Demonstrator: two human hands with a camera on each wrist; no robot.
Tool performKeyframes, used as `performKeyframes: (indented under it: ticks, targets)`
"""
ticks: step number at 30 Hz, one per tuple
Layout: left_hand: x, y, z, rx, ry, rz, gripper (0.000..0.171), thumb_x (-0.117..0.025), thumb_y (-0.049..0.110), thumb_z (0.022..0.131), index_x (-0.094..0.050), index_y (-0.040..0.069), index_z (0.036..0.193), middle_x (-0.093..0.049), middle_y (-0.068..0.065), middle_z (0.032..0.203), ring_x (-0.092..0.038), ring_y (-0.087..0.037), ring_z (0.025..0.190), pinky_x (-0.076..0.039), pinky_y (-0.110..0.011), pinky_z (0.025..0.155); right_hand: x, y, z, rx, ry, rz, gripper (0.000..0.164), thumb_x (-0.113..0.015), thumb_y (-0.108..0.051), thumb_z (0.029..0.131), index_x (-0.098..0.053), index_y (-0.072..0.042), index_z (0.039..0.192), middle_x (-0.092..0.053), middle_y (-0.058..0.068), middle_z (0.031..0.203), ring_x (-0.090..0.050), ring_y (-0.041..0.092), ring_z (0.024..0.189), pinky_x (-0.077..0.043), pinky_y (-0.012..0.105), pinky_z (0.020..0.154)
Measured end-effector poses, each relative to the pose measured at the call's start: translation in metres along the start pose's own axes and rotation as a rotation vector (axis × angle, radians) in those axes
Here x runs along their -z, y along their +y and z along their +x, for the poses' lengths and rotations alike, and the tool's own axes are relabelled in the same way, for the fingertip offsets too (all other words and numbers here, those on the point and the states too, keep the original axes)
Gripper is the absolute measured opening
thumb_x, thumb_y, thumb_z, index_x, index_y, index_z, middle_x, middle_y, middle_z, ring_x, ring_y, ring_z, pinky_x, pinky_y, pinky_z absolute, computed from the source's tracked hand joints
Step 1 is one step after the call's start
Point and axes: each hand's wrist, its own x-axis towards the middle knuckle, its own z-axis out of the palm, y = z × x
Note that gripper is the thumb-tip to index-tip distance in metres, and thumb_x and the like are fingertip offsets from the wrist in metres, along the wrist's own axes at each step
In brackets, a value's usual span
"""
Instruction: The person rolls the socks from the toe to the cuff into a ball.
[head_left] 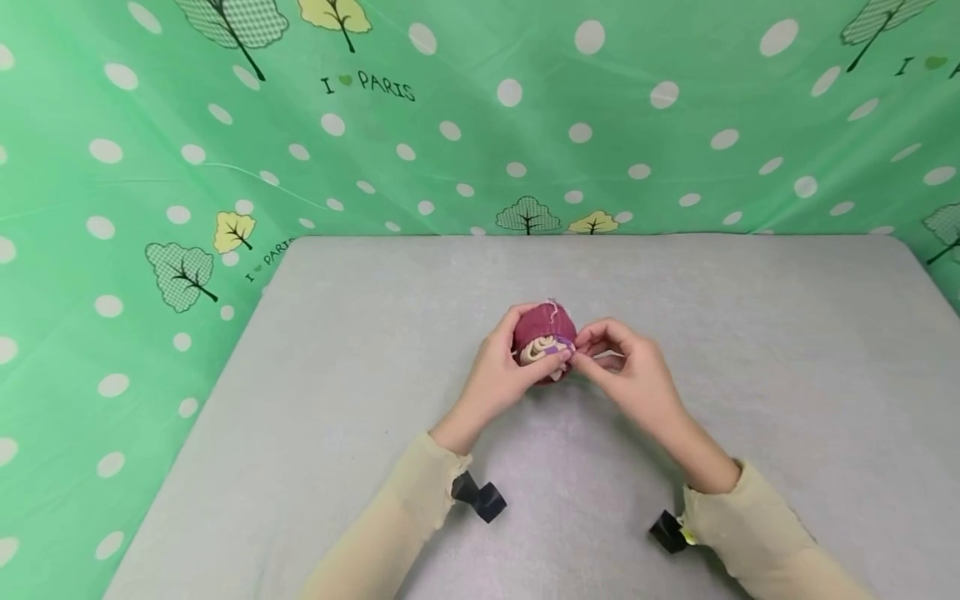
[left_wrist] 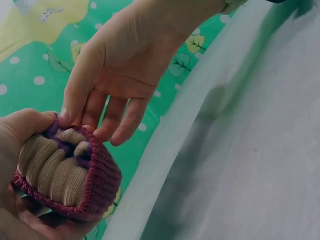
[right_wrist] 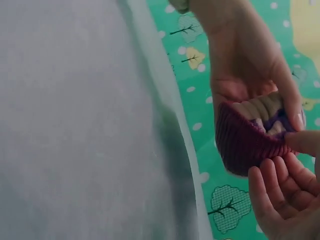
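A rolled knitted bundle (head_left: 545,321) is held above the grey table. Its outside is a maroon ribbed cuff (left_wrist: 106,180), wrapped around beige ribbed folds (left_wrist: 50,170) with purple knit (right_wrist: 280,120) tucked among them. The left hand (head_left: 501,360) grips the bundle from the left, thumb across the opening and fingers around the far side. At the right edge of the opening, the right hand (head_left: 633,367) pinches the rim between thumb and fingertips. Its other fingers (right_wrist: 270,177) lie loosely bent against or close to the maroon side. Whether the bundle is socks or gloves I cannot tell.
The grey table (head_left: 337,350) stretches around both hands. Behind it and at its left hangs a green dotted cloth (head_left: 450,167) with printed trees. Black straps (head_left: 480,497) dangle by both cream sleeves (head_left: 397,517). A loose thread sticks out at the bundle's top.
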Motion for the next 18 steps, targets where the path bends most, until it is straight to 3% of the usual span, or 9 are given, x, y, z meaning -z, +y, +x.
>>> performKeyframes:
  ticks: [4, 9, 13, 18]
  targets:
    - [0.0002, -0.0014, 0.0001, -0.008, -0.034, 0.007, 0.059, -0.077, 0.014, 0.086, -0.050, 0.012, 0.138, -0.063, -0.011, 0.130, -0.061, -0.023, 0.113, -0.054, -0.037, 0.096, 0.0013, 0.0018, 0.0002, 0.171, 0.019, -0.242, 0.009, -0.070, 0.002, 0.084, -0.066, -0.003, 0.091, -0.068, 0.005, 0.081, -0.062, 0.006, 0.071, -0.058, 0.026, 0.065]
    - [-0.0011, -0.0028, 0.0008, 0.017, -0.042, -0.022, 0.058, -0.076, 0.013, 0.087, -0.050, 0.012, 0.139, -0.063, -0.012, 0.131, -0.061, -0.022, 0.114, -0.054, -0.034, 0.094, 0.0012, 0.0017, -0.0019, 0.263, 0.039, -0.320, 0.013, -0.073, 0.001, 0.081, -0.063, -0.003, 0.089, -0.065, 0.003, 0.078, -0.061, 0.008, 0.069, -0.058, 0.029, 0.062]
    - [-0.0014, -0.0019, 0.0017, 0.019, -0.030, -0.035, 0.058, -0.076, 0.014, 0.088, -0.050, 0.012, 0.140, -0.062, -0.012, 0.132, -0.060, -0.023, 0.116, -0.053, -0.036, 0.096, 0.0005, -0.0026, -0.0034, 0.243, 0.054, -0.374, 0.019, -0.078, -0.003, 0.080, -0.064, -0.001, 0.093, -0.066, 0.006, 0.081, -0.064, 0.013, 0.071, -0.059, 0.030, 0.064]
    - [0.0002, -0.0021, 0.0002, 0.046, -0.016, -0.046, 0.058, -0.076, 0.012, 0.087, -0.051, 0.010, 0.139, -0.062, -0.012, 0.132, -0.060, -0.024, 0.116, -0.052, -0.038, 0.099, 0.0026, -0.0059, -0.0013, 0.139, 0.011, -0.369, 0.007, -0.073, -0.002, 0.086, -0.068, -0.003, 0.091, -0.070, 0.007, 0.083, -0.066, 0.014, 0.071, -0.059, 0.031, 0.063]
